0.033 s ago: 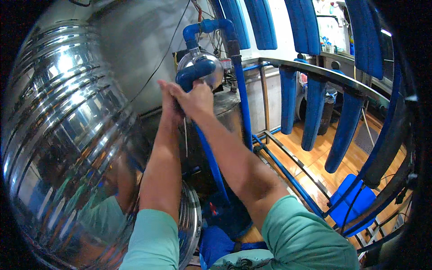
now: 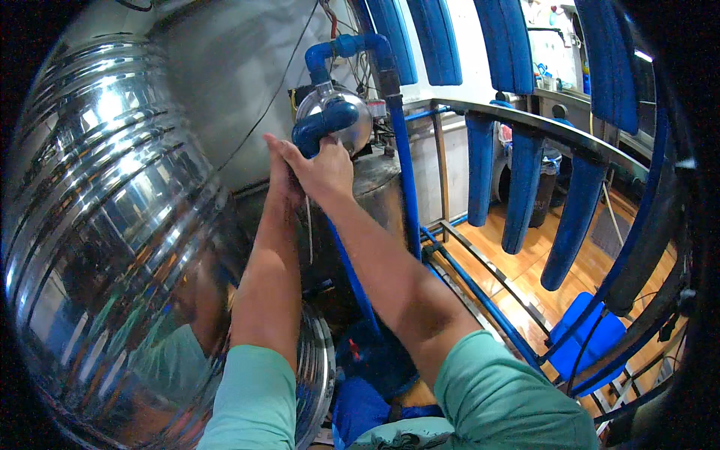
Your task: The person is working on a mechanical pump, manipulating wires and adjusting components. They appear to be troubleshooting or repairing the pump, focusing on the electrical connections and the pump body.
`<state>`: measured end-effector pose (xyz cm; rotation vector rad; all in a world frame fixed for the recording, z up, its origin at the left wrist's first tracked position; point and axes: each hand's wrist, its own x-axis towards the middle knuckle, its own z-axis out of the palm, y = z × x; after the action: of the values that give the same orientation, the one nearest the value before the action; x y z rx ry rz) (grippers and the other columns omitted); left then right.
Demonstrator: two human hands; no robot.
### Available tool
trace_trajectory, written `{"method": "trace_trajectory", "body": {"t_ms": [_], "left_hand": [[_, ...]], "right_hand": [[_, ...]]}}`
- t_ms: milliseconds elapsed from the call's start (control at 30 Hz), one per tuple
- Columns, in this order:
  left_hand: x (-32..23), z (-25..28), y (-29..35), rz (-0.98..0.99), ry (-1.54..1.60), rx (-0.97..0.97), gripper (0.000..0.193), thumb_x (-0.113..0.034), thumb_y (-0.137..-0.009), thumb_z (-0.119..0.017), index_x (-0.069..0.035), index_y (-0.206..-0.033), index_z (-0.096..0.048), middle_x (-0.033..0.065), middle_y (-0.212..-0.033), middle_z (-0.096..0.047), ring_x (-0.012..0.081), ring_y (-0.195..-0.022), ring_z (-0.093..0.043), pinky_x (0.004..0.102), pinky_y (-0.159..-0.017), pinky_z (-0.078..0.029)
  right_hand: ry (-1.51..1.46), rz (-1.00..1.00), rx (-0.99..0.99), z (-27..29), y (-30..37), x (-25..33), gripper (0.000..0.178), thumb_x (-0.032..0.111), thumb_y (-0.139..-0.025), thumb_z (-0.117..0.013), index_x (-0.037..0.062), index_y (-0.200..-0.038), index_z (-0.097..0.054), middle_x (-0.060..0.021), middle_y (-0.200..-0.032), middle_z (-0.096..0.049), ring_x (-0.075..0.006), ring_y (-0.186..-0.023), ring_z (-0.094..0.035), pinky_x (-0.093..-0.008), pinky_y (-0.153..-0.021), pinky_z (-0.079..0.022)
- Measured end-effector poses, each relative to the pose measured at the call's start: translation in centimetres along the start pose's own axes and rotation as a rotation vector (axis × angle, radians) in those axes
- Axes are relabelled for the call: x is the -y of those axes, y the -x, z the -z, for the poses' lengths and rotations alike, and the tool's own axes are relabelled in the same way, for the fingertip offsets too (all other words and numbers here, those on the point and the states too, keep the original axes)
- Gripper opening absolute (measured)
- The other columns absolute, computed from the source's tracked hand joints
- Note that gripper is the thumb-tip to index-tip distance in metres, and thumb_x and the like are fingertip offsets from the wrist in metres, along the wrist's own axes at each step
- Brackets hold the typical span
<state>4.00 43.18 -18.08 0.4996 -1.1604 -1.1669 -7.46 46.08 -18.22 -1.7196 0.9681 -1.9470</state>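
Both my arms reach forward to a blue pipe elbow (image 2: 324,124) on the front of a round silver pump (image 2: 362,124). My right hand (image 2: 328,172) is closed around the pipe just under the bend, with its fingertips partly out of sight. Pressed alongside it, my left hand (image 2: 283,171) wraps the same pipe from the left, its fingers mostly hidden and its thumb side raised. Below the hands, a straight blue pipe (image 2: 354,279) slants down toward a dark blue container. From the pump's top, more blue pipe (image 2: 345,46) bends over to the right and downward.
A large ribbed steel tank (image 2: 127,187) fills the left side. Beneath the pump stands a dark cylinder (image 2: 382,184). Blue filter-like sleeves (image 2: 521,191) hang from a curved metal rail at right. Low down are a red valve handle (image 2: 354,349) and a blue plastic seat (image 2: 589,334).
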Motion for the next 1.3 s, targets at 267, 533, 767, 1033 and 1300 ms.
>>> {"method": "trace_trajectory", "body": {"t_ms": [267, 533, 767, 1033, 1300], "left_hand": [[0.4, -2.4, 0.0, -0.187, -0.322, -0.288, 0.101, -0.087, -0.079, -0.029, -0.001, -0.122, -0.057, 0.0112, -0.110, -0.064, 0.0242, -0.096, -0.062, 0.0375, -0.085, -0.050], [-1.6, -4.8, 2.8, 0.104, 0.009, -0.177, 0.100, -0.088, -0.077, -0.033, -0.001, -0.113, -0.066, 0.0125, -0.105, -0.066, 0.0254, -0.097, -0.062, 0.0415, -0.088, -0.048], [0.4, -3.7, -0.3, -0.249, -0.238, -0.180, 0.084, -0.081, -0.084, -0.034, -0.008, -0.117, -0.060, 0.0074, -0.110, -0.064, 0.0216, -0.099, -0.061, 0.0373, -0.088, -0.049], [-1.1, 0.0, -1.5, 0.101, -0.072, 0.132, 0.101, -0.090, -0.076, -0.029, -0.005, -0.123, -0.058, 0.0116, -0.117, -0.063, 0.0255, -0.102, -0.063, 0.0398, -0.090, -0.050], [0.3, -3.5, 0.0, -0.184, -0.280, -0.058, 0.079, -0.077, -0.088, -0.031, -0.008, -0.111, -0.062, 0.0080, -0.102, -0.067, 0.0217, -0.088, -0.065, 0.0386, -0.081, -0.053]], "right_hand": [[-0.042, -0.093, 0.166, 1.3, -1.3, 0.6, 0.072, 0.061, -0.075, -0.070, -0.0053, -0.103, -0.066, -0.0208, -0.098, -0.069, -0.0357, -0.093, -0.065, -0.0404, -0.085, -0.049], [-0.139, 0.038, 0.072, 0.5, -2.4, -2.7, 0.065, 0.058, -0.074, -0.073, 0.0001, -0.104, -0.067, -0.0162, -0.097, -0.070, -0.0324, -0.095, -0.066, -0.0382, -0.088, -0.048], [-0.205, 0.002, 0.224, 1.0, -2.4, -0.7, 0.081, 0.068, -0.070, -0.068, -0.0054, -0.104, -0.066, -0.0238, -0.101, -0.068, -0.0381, -0.099, -0.064, -0.0413, -0.089, -0.049], [0.143, 0.050, -0.129, -0.2, -0.9, 0.0, 0.084, 0.069, -0.065, -0.072, -0.0042, -0.104, -0.066, -0.0223, -0.103, -0.065, -0.0385, -0.101, -0.063, -0.0436, -0.088, -0.049], [-0.054, -0.046, 0.026, 0.6, -1.2, -1.1, 0.067, 0.059, -0.066, -0.078, -0.0021, -0.093, -0.069, -0.0218, -0.095, -0.066, -0.0391, -0.093, -0.064, -0.0453, -0.084, -0.051]]}}
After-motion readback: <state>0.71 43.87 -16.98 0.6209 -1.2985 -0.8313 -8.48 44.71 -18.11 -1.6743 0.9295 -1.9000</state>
